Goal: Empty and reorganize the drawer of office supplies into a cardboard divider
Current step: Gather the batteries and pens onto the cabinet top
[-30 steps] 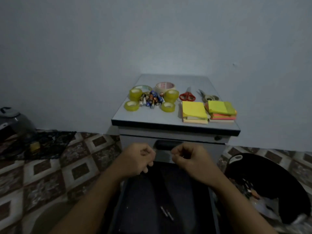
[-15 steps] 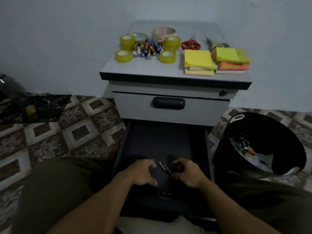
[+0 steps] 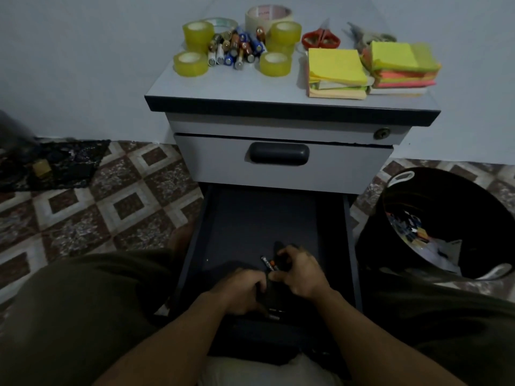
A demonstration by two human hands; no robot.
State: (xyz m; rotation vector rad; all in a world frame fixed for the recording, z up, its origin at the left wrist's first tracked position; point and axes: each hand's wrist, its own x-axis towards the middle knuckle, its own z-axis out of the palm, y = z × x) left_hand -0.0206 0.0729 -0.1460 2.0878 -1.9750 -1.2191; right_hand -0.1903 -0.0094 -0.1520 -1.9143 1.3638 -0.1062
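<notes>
I read no text anywhere. Reddish print inside core of wide tape roll [image 3: 268, 13] too blurred for me. Battery pile [image 3: 237, 48] labels too small. Battery [image 3: 269, 264] in drawer [image 3: 250, 213] likewise unreadable.

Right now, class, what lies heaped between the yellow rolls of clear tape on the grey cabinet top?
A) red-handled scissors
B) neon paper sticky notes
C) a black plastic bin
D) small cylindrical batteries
D: the small cylindrical batteries lie in a heap among the four yellow tape rolls on the grey cabinet top.
</notes>
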